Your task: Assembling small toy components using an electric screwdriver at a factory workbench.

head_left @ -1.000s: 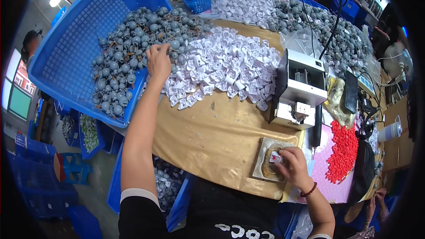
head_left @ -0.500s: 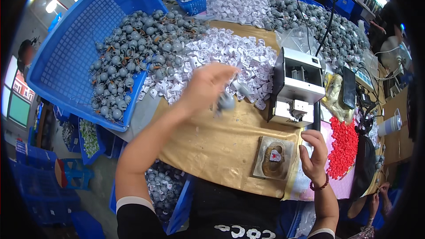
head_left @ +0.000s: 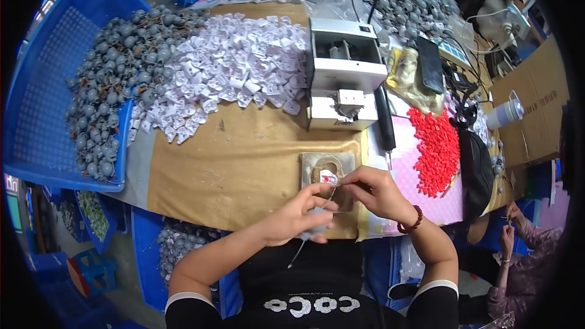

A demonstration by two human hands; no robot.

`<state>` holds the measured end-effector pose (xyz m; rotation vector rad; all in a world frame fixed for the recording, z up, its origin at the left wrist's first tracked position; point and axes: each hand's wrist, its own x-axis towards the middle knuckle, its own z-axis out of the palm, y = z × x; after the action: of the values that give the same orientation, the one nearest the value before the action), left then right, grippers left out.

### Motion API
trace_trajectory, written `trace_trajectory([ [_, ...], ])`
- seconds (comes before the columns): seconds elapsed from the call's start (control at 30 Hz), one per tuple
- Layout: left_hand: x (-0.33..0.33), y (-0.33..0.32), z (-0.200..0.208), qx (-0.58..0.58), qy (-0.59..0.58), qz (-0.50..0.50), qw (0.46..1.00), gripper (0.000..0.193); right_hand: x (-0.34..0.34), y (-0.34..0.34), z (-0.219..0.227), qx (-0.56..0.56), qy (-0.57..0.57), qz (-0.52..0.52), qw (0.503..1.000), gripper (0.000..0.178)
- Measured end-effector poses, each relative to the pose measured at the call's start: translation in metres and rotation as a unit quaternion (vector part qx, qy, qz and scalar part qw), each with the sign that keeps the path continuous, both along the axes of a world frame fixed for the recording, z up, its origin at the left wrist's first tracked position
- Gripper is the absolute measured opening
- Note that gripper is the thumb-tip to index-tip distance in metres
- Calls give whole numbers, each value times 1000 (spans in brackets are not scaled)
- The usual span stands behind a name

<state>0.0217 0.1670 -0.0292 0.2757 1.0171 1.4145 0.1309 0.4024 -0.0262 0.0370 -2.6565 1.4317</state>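
Note:
My left hand (head_left: 298, 214) is closed around a grey ball-shaped part (head_left: 314, 222), blurred by motion, and a thin lead hangs below it. Thumb and forefinger of my right hand (head_left: 379, 192) pinch what looks like a thin wire (head_left: 334, 191) running between the two hands. Just beyond the fingertips lies a square metal fixture (head_left: 311, 159) with an oval hollow. In that hollow sits a small white plastic piece (head_left: 328, 176) with a red spot. My right fingers partly cover the fixture's near right side.
White plastic pieces (head_left: 244, 61) are heaped beyond my hands, beside grey balls (head_left: 125, 55) spilling from a blue basket (head_left: 52, 97). A white machine (head_left: 344, 73) stands behind the fixture. Red pieces (head_left: 436, 152) lie at right. Another person's hands (head_left: 510, 225) are at far right.
My left hand has come back from the white heap toward the fixture with the grey ball-shaped part. My right hand has moved in and pinched. The whole view has shifted.

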Motion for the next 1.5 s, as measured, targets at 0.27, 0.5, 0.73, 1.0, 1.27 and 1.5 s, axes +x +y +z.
trace_trajectory([
  [0.27, 22, -16, -13, 2, 669, 37, 742, 42, -16, -11, -21, 269, 154, 62, 949, 26],
  [0.5, 23, -14, -16, 10, 691, 3, 722, 41, -19, -12, -18, 328, 123, 103, 931, 32],
  [0.73, 9, -20, -3, -97, 718, -17, 689, 48, -15, -12, -5, 359, 76, 114, 923, 36],
  [1.0, 21, 10, -23, -96, 822, 38, 560, 57, -14, -29, 2, 380, 16, 80, 921, 38],
  [1.27, 34, 19, -39, -93, 857, 56, 503, 54, 2, -7, -6, 286, -49, 71, 954, 49],
  [1.5, 25, 23, -48, -56, 852, 62, 518, 49, 13, 36, -12, -67, -97, -71, 990, 34],
])
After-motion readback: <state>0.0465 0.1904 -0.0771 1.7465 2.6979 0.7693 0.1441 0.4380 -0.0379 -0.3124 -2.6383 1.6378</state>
